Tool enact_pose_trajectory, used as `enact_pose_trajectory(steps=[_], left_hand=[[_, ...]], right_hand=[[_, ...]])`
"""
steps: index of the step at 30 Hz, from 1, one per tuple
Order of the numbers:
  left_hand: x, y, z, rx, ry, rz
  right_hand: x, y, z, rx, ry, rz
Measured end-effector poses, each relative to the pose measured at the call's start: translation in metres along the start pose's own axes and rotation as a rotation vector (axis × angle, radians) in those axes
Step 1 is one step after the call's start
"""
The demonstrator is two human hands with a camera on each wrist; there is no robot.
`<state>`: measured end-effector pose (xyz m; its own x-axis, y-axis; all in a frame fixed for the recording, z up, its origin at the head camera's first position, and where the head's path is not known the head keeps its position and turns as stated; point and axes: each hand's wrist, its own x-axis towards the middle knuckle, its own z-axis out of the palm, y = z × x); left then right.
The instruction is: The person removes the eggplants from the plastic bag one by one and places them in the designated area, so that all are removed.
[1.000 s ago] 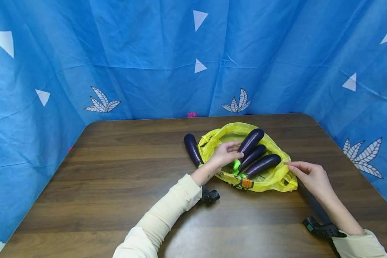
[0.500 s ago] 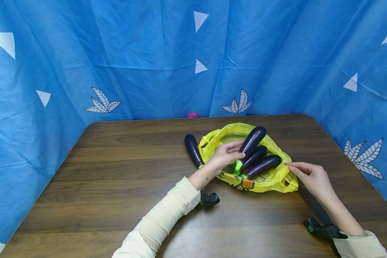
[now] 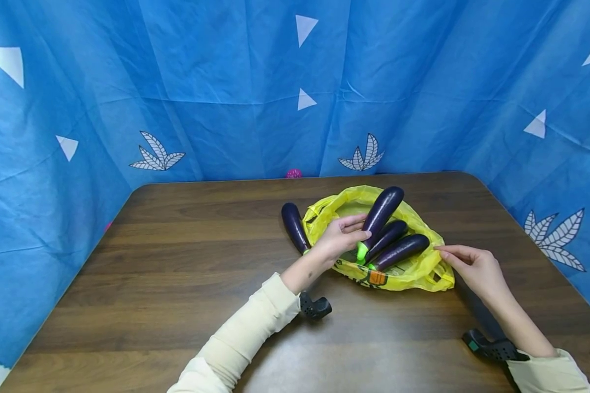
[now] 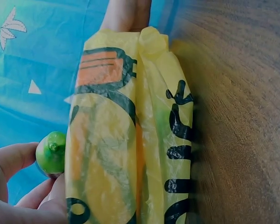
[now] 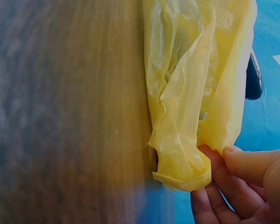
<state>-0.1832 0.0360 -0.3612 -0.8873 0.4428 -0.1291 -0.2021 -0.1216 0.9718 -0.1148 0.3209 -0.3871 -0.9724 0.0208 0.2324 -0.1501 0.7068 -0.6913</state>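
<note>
My left hand (image 3: 341, 237) pinches an eggplant (image 3: 383, 209) near its green stem end (image 4: 52, 153), tilted up over the mouth of a yellow plastic bag (image 3: 423, 273). Two more eggplants lie inside the bag, the nearer eggplant (image 3: 402, 251) resting toward the front rim. My right hand (image 3: 477, 267) pinches the bag's right edge between thumb and fingers; the right wrist view shows the thumb (image 5: 247, 163) against the yellow film. Outside the bag, on its left, another eggplant (image 3: 294, 226) lies on the table, its lower end behind my left wrist.
The brown wooden table (image 3: 177, 262) spreads left and in front of the bag. A blue curtain (image 3: 226, 93) with white leaf and triangle prints hangs behind it. Black wrist mounts (image 3: 494, 346) sit below both hands.
The left hand has raised and tilted its eggplant slightly, away from the two others in the bag. The right hand keeps its pinch on the bag edge.
</note>
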Motion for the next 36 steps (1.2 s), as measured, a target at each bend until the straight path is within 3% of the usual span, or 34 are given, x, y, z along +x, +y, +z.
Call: enact_pose_trajectory(steps=[14, 26, 36], left_hand=[[-0.024, 0.022, -0.013, -0.172, 0.049, 0.044], [-0.045, 0.018, -0.034, -0.285, 0.218, 0.162], [-0.062, 0.007, -0.067, -0.347, 0.361, 0.211]], right_hand=[[0.000, -0.001, 0.000, 0.006, -0.003, 0.003], [-0.001, 0.000, 0.000, 0.001, 0.006, 0.005], [0.000, 0.002, 0.001, 0.009, 0.004, 0.001]])
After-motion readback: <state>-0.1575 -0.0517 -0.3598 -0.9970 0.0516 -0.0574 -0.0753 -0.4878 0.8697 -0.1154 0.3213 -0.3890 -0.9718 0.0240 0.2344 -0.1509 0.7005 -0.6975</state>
